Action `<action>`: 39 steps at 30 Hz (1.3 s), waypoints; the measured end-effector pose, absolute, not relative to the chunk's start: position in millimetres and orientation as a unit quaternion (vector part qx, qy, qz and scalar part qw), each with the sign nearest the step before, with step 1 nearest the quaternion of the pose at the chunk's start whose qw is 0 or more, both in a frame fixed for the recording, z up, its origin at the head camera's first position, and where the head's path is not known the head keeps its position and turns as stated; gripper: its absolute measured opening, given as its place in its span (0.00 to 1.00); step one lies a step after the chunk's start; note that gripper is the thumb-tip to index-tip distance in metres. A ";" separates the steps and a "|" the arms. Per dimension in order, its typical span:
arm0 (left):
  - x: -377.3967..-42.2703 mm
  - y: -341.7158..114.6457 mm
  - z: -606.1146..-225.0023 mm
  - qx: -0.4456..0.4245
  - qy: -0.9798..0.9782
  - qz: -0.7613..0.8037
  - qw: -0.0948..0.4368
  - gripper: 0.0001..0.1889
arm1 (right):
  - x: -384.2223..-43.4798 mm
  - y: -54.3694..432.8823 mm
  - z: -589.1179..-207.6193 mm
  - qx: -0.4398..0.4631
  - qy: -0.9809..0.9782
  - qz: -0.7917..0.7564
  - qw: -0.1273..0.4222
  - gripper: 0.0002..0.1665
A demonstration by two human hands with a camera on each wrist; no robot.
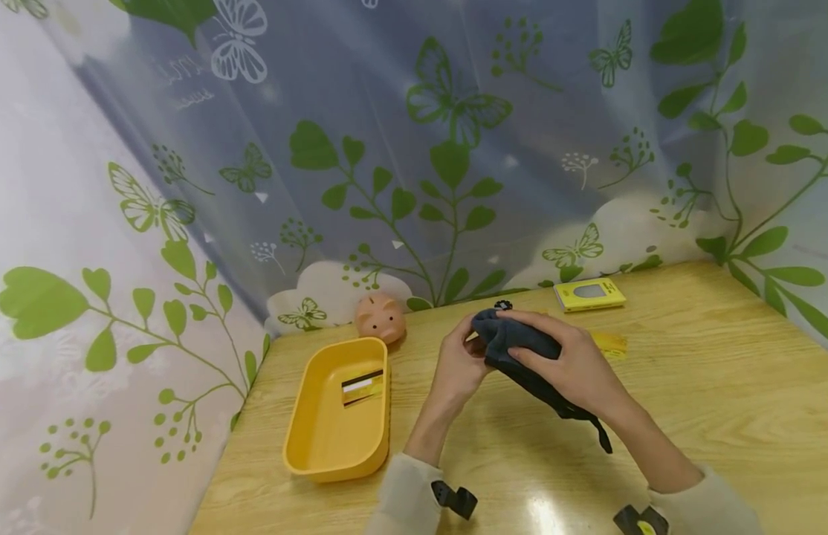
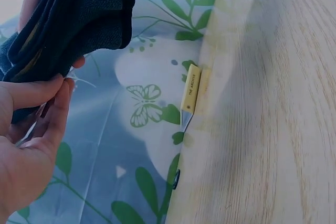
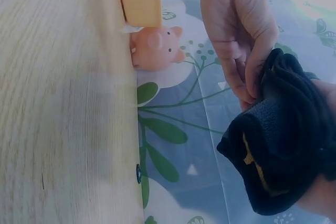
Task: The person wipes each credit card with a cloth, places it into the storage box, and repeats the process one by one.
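Currently, a dark cloth pouch (image 1: 521,345) is held up between two hands, above the counter (image 1: 735,371) and not resting on it; its near edge is pinched between thumb and fingers of the left hand (image 1: 457,364); its other side is gripped by the right hand (image 1: 581,360), fingers laid over the top and thumb pressed on the near face; both sets of fingers are narrowed on cloth, none spread wide.

The cloth is bunched and folded; a yellow strip (image 3: 249,158) is seen among the folds in the right wrist view, lining or content cannot be told; a thin dark strap (image 1: 603,437) is left hanging below the right hand.

Just beyond the hands, a small dark round object (image 1: 503,305) is seen, its kind too small to tell; a flat yellow piece (image 1: 611,344) is partly hidden behind the right hand; farther back, a yellow box (image 1: 590,294) with a grey shape on top is laid flat.

To the left, an orange-yellow tray (image 1: 340,444) is placed, well apart from the pouch; cards (image 1: 363,388) are contained in it, near its right wall; a pink piggy bank (image 1: 380,318) is set just behind its far end; the back is covered by a curtain (image 1: 360,89) printed with leaves and butterflies; dark devices (image 1: 454,499) are worn at both pale sleeves (image 1: 403,498).
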State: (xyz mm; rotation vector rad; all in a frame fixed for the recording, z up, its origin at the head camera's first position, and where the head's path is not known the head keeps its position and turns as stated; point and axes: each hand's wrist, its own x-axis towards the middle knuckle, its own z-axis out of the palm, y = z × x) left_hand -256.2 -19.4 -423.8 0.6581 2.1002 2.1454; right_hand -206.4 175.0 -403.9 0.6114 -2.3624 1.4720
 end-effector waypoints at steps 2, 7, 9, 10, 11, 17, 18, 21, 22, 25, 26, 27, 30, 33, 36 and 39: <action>-256.5 -19.6 -423.4 0.214 0.681 0.700 0.032 0.29 | -206.3 174.8 -403.3 0.211 -0.821 0.509 0.150 0.31; -256.7 -21.1 -422.8 0.205 0.665 0.717 0.036 0.28 | -205.5 175.6 -402.9 0.198 -0.824 0.507 0.157 0.30; -256.8 -21.9 -422.7 0.203 0.660 0.722 0.037 0.28 | -205.5 176.4 -403.0 0.191 -0.826 0.506 0.157 0.29; -257.1 -22.4 -423.0 0.203 0.660 0.723 0.035 0.28 | -205.6 176.8 -403.1 0.187 -0.827 0.506 0.156 0.29; -257.6 -22.9 -423.5 0.204 0.660 0.723 0.033 0.29 | -205.6 177.2 -403.2 0.183 -0.829 0.505 0.155 0.29; -258.9 -25.8 -425.1 0.205 0.656 0.726 0.031 0.30 | -206.5 179.6 -404.0 0.167 -0.834 0.501 0.157 0.29; -259.0 -26.4 -425.2 0.203 0.655 0.727 0.031 0.31 | -207.0 179.8 -404.2 0.167 -0.835 0.501 0.157 0.29; -260.2 -28.2 -425.3 0.194 0.653 0.731 0.034 0.31 | -208.4 180.6 -405.0 0.167 -0.836 0.498 0.157 0.29; -261.0 -28.8 -425.3 0.193 0.653 0.732 0.034 0.31 | -208.9 181.0 -405.2 0.166 -0.837 0.497 0.157 0.29; -263.5 -30.4 -424.2 0.192 0.652 0.733 0.033 0.31 | -210.2 183.0 -405.2 0.163 -0.839 0.494 0.159 0.29; -264.2 -30.9 -423.7 0.193 0.652 0.733 0.032 0.32 | -210.5 184.0 -405.0 0.161 -0.839 0.493 0.161 0.29; -264.7 -31.4 -423.2 0.194 0.653 0.731 0.032 0.32 | -210.8 185.2 -404.8 0.159 -0.840 0.492 0.163 0.29; -265.5 -33.5 -422.2 0.194 0.655 0.730 0.030 0.32 | -211.9 189.0 -404.9 0.152 -0.843 0.488 0.167 0.29; -265.6 -36.5 -421.9 0.190 0.653 0.733 0.030 0.32 | -213.1 193.6 -405.5 0.144 -0.847 0.482 0.174 0.29; -266.4 -40.1 -422.2 0.187 0.645 0.740 0.030 0.31 | -214.5 199.3 -406.0 0.136 -0.850 0.473 0.186 0.29; -268.4 -43.7 -423.9 0.186 0.637 0.747 0.032 0.31 | -215.1 206.1 -405.4 0.122 -0.854 0.468 0.190 0.30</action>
